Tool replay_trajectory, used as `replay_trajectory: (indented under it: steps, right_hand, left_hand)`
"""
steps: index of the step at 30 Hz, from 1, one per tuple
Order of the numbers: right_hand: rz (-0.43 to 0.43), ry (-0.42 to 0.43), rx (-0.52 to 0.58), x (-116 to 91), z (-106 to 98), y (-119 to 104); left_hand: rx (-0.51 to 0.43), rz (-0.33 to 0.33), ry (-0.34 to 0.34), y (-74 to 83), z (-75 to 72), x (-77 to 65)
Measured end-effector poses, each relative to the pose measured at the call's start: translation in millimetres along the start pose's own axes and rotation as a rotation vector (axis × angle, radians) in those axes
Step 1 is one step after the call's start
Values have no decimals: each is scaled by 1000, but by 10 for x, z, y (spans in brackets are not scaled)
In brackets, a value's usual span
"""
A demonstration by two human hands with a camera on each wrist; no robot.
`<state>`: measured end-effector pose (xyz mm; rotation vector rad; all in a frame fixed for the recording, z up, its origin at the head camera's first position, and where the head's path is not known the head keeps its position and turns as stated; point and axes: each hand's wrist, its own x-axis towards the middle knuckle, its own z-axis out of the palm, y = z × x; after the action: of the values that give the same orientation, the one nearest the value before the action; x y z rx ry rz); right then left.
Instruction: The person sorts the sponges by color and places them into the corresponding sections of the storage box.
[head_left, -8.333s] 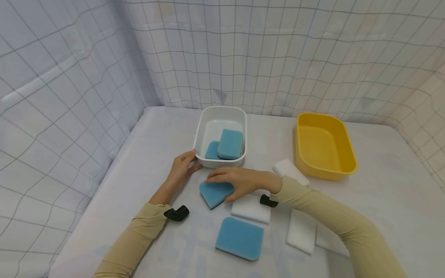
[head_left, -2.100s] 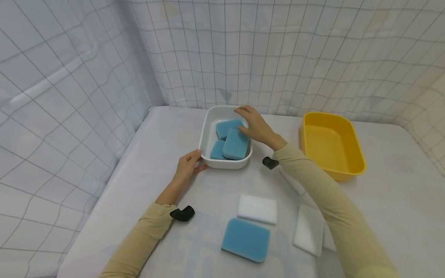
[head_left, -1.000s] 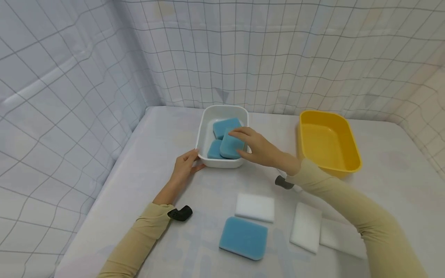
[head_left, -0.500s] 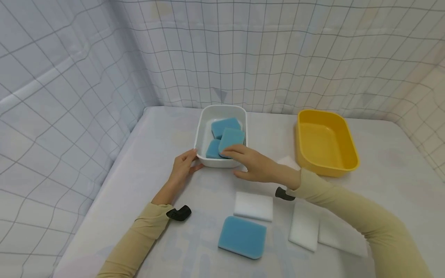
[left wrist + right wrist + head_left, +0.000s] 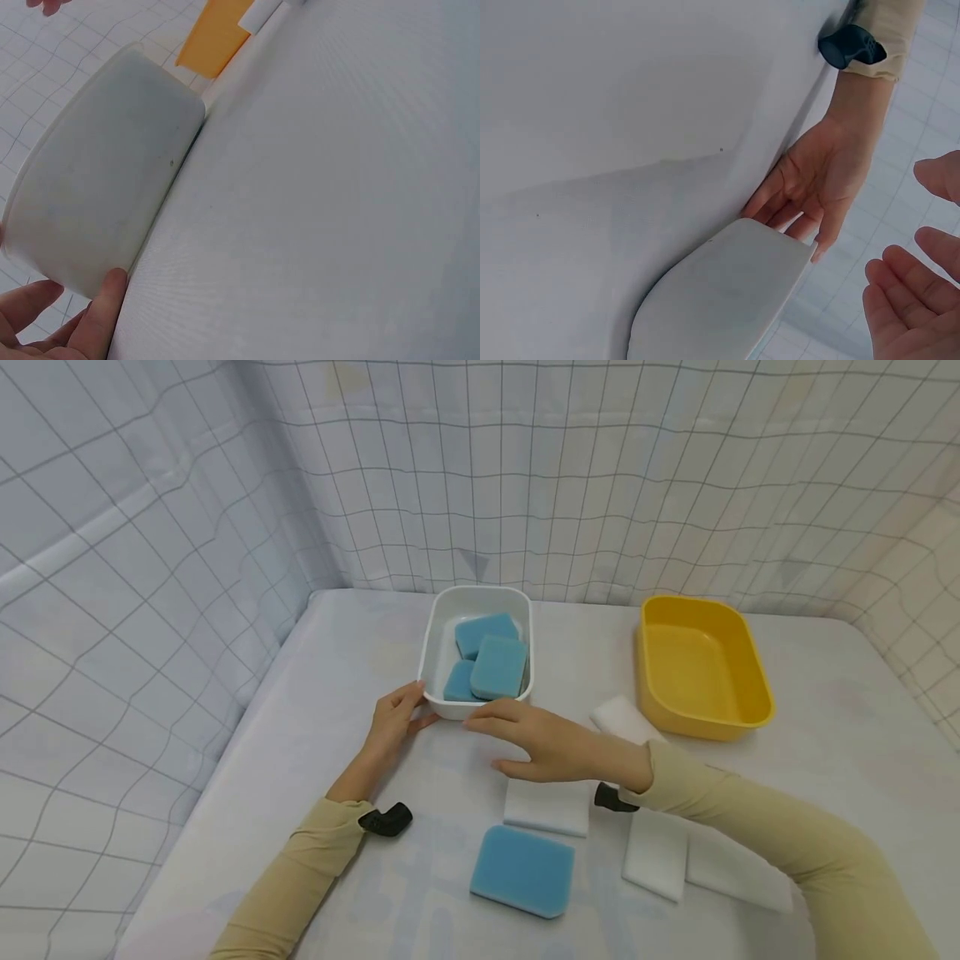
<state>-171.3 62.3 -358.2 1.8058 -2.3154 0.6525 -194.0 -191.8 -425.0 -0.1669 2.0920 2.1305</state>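
Observation:
In the head view, my left hand (image 5: 390,722) grips the near left corner of a white plastic tub (image 5: 480,602), thumb at the rim and fingers lower on the side. Three blue sponges (image 5: 498,667) lie in the tub, one overlapping the others. My right hand (image 5: 540,743) hovers just in front of the tub, fingers loosely extended with nothing held. Beneath and nearer me are a white sponge (image 5: 546,810) and another blue sponge (image 5: 522,871) with a dark underside. The left wrist view shows the tub's outer wall (image 5: 112,165) beside the fingers.
A yellow tub (image 5: 701,668) stands at the back right. More white sponges (image 5: 655,856) lie to the right, partly covered by my right forearm. A grid-patterned curtain (image 5: 510,485) hangs behind and at the sides of the table.
A blue sponge that lay under my right hand is now in the white tub with two others. The right hand has since drawn back toward me; the left still grips the tub.

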Motion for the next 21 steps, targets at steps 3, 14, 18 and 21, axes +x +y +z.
replay_trajectory:
  steps: [3, 14, 18, 21]
  right_hand:
    - [-7, -10, 0, -34, 4, -44]
    - [8, -160, 35, -157, 64, -235]
    - [-3, -211, 75, -183, 96, -290]
    - [3, -276, 107, -196, 110, -338]
  left_hand:
    - [0, 6, -3, 2, 4, 8]
    - [-4, 9, 4, 10, 9, -3]
    - [-8, 5, 10, 19, 10, -7]
    - [-10, -4, 16, 27, 13, -9]
